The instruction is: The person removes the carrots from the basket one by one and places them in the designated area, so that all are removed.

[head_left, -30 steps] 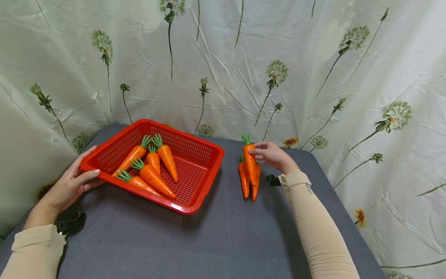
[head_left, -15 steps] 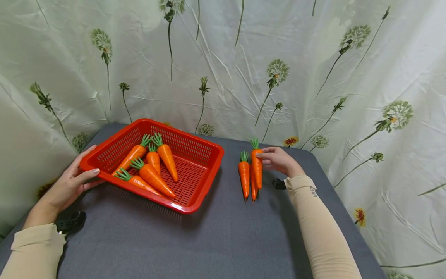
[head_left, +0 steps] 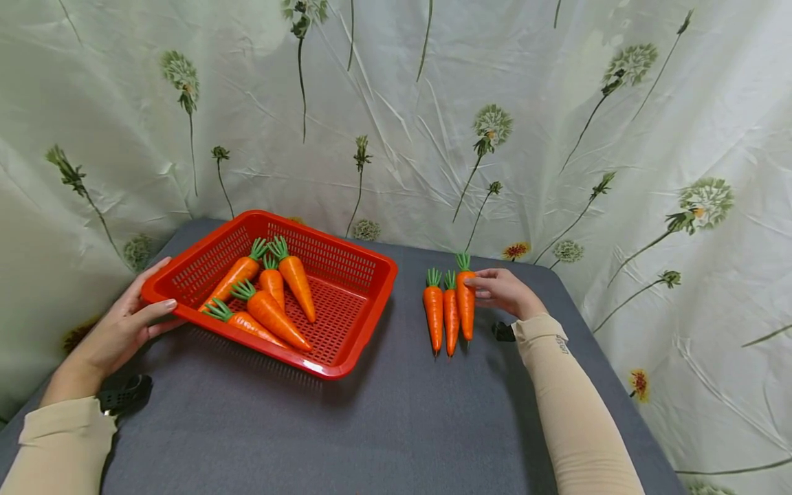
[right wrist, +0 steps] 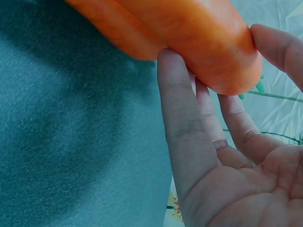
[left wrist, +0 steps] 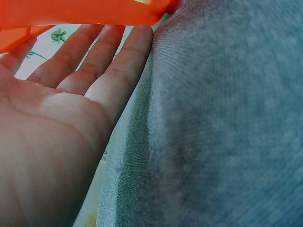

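At the right of a gray table (head_left: 346,440), a person's right hand (head_left: 506,292) pinches a carrot (head_left: 467,306) between thumb and fingers, just right of two loose carrots (head_left: 434,316) lying side by side. At left, the left hand (head_left: 124,330), its fingers spread, touches the corner of a red basket (head_left: 337,313) bearing five more carrots (head_left: 272,317). A flowered curtain (head_left: 396,103) hangs at the far side.

By the wrist views' edges, the basket (left wrist: 80,13) above the left hand (left wrist: 57,123) and the carrot (right wrist: 208,42) in the right hand (right wrist: 236,175) are cropped.
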Demonstrator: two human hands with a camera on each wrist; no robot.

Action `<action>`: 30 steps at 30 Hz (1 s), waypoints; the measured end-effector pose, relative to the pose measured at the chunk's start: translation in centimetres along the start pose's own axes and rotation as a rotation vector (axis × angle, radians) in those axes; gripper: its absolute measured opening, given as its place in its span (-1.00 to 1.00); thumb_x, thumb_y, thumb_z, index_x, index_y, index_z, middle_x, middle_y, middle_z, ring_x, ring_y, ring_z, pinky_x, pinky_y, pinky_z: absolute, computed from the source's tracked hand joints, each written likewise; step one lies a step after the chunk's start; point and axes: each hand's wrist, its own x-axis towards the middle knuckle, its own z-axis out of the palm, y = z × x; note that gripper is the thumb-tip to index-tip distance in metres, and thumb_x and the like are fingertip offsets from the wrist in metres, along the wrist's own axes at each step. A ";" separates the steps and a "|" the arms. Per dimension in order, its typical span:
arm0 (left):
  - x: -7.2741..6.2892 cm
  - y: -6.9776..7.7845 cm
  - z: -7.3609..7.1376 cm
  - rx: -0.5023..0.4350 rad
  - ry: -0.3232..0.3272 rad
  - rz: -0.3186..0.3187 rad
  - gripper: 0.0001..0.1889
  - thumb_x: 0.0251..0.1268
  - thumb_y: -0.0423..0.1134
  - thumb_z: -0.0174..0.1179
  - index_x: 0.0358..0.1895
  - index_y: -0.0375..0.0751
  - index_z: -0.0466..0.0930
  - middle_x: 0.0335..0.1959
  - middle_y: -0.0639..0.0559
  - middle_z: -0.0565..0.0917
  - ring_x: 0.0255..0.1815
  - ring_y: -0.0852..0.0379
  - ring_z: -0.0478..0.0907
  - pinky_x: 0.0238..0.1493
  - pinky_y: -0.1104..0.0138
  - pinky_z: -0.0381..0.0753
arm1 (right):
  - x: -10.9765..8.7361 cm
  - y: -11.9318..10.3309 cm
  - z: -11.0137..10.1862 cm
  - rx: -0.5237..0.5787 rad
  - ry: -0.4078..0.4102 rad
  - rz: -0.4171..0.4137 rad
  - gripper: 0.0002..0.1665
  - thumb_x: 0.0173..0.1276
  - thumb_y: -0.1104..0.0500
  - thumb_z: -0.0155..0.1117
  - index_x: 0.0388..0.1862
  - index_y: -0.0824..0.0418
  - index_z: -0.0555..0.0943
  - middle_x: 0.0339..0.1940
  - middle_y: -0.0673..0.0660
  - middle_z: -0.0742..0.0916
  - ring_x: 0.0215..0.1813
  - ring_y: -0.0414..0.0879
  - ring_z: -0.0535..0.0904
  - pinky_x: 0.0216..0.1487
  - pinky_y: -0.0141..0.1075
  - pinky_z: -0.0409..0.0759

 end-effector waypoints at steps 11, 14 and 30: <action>0.0 -0.1 0.0 0.005 -0.005 0.010 -0.16 0.70 -0.46 -0.09 0.80 0.18 -0.24 0.59 0.16 0.20 0.28 0.54 0.55 0.01 0.48 0.75 | 0.5 1.4 -0.4 0.049 0.013 0.026 -0.25 0.68 0.11 0.21 0.62 0.50 0.23 0.10 0.12 0.66 -0.12 -0.26 0.72 0.17 -0.25 0.79; 0.0 -0.1 0.0 0.002 -0.004 0.012 -0.17 0.70 -0.45 -0.09 0.80 0.17 -0.24 0.58 0.17 0.21 0.28 0.54 0.55 0.01 0.48 0.75 | 0.6 1.8 -0.5 0.062 0.019 0.037 -0.25 0.67 0.13 0.21 0.60 0.52 0.24 0.09 0.13 0.65 -0.13 -0.25 0.73 0.13 -0.26 0.80; 0.0 -0.1 0.0 0.003 -0.001 0.012 -0.16 0.69 -0.46 -0.08 0.81 0.15 -0.25 0.58 0.15 0.20 0.28 0.53 0.55 0.01 0.48 0.75 | 0.7 3.2 -0.2 0.005 0.040 0.094 -0.20 0.68 0.09 0.21 0.64 0.53 0.19 0.22 0.22 0.65 -0.10 -0.24 0.72 0.14 -0.25 0.79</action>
